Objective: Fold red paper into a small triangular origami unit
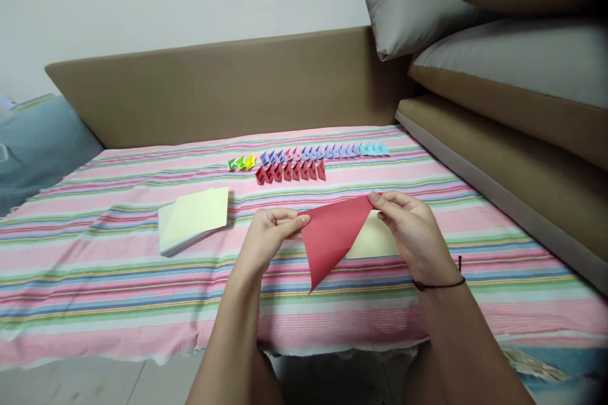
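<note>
A red sheet of paper [332,231], folded into a triangle, hangs between my two hands with one point downward. My left hand [275,234] pinches its upper left corner between thumb and fingers. At the upper right corner, my right hand [408,228] pinches the paper the same way; a thin dark cord circles that wrist. Behind and below the red paper lies a pale yellow sheet [373,239], partly covered by the paper and my right hand.
A stack of pale paper [194,218] lies on the striped cloth [118,304] to the left. Further back stand rows of small folded paper pieces, red [287,172], blue and purple [332,151], green and yellow [242,163]. Grey-brown cushions [517,63] are piled at the right.
</note>
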`<state>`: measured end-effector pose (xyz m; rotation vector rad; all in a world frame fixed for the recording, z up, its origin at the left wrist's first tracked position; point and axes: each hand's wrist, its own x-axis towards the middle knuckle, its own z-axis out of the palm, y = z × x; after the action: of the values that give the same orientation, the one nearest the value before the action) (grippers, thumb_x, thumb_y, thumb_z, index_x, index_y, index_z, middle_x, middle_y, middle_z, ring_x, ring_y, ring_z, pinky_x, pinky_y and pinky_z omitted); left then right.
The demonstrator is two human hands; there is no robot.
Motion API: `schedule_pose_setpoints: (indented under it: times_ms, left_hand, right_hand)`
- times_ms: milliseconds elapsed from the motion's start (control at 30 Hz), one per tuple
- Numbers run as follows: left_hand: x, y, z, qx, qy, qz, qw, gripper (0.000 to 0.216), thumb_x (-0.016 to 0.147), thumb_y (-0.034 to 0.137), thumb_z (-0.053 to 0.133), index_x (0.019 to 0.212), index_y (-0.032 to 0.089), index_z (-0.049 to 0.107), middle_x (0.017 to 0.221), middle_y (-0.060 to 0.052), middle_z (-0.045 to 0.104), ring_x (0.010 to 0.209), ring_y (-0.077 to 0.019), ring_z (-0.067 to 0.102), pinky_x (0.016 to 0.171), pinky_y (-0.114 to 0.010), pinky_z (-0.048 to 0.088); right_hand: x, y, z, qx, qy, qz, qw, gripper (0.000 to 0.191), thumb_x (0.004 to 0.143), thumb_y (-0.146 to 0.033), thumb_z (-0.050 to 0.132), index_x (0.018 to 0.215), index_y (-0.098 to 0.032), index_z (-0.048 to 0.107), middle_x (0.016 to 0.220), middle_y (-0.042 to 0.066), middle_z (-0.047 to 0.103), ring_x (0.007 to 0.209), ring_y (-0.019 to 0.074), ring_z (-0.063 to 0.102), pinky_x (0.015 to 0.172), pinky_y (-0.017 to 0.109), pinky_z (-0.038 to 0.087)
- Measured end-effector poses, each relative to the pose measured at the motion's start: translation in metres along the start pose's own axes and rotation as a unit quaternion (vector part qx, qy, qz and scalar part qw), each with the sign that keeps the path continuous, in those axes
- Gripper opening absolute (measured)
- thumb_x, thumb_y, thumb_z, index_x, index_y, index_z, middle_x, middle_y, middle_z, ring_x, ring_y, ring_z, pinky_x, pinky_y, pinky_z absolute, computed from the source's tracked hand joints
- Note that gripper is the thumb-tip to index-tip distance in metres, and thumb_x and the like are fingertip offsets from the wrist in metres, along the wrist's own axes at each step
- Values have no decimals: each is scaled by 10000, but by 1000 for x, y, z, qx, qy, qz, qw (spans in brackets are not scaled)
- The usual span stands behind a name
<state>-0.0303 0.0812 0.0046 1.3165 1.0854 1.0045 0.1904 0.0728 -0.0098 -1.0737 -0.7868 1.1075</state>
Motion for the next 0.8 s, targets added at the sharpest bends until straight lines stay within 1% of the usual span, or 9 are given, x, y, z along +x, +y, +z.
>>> schedule_pose_setpoints:
  times_ms: [100,167,433,533,600,667,733,767,800]
  left_hand:
    - [0,-1,-1,4,0,-5,1000,259,663,364,742,600,132,646,615,-6,608,593,-114,534,604,-231,416]
    - [0,-1,-2,9,-2,-3,1000,258,672,358,738,602,129,641,610,-4,599,592,-109,527,603,-227,412]
    - [0,-2,-3,6,-4,-3,1000,262,688,356,731,591,132,637,596,2,596,570,-98,521,577,-212,407]
    - [2,-3,0,-20,12,-2,1000,246,668,356,748,601,136,659,610,-8,626,580,-108,557,592,-216,441]
    - [4,-4,2,-45,32,5,998,236,664,363,751,627,141,683,630,-15,652,607,-121,591,627,-224,471]
    - [5,-5,4,-69,56,12,996,235,661,372,754,655,143,701,656,-23,676,639,-131,619,665,-233,492]
    - [5,-7,7,-90,81,17,992,239,652,374,763,666,142,707,677,-30,692,651,-135,633,686,-240,505]
    - [6,-7,8,-99,93,20,990,239,647,372,767,670,141,708,685,-32,697,650,-135,637,693,-243,510]
    - [6,-8,8,-107,104,22,989,240,643,371,770,673,141,708,689,-33,700,647,-136,640,698,-247,515]
  right_hand:
    - [1,0,-1,4,-6,0,1000,237,581,-362,820,666,-201,668,713,-7,614,655,109,514,591,229,394]
    - [2,0,-1,-2,-2,-6,1000,246,574,-371,820,660,-200,666,708,2,621,652,119,519,588,239,397]
    - [3,1,-3,-15,2,-34,999,253,633,-382,791,583,-202,621,634,-14,558,612,103,486,578,222,397]
    - [3,1,-2,16,-3,-24,1000,247,677,-454,745,684,-220,665,748,9,636,706,135,570,652,241,450]
    - [2,2,2,48,-55,6,997,324,723,-548,665,812,-238,694,879,32,684,812,173,624,722,279,484]
    - [-2,4,8,38,-156,42,986,382,747,-575,624,904,-236,702,957,48,701,890,204,640,790,316,493]
    - [-8,8,16,-17,-261,79,962,368,747,-526,654,917,-204,711,958,58,711,912,217,643,840,333,485]
    - [-10,10,20,-43,-289,92,952,359,751,-503,662,906,-183,716,946,62,715,907,217,644,856,336,481]
    - [-13,13,25,-58,-297,101,948,360,763,-498,651,884,-166,720,923,64,718,889,215,648,858,337,483]
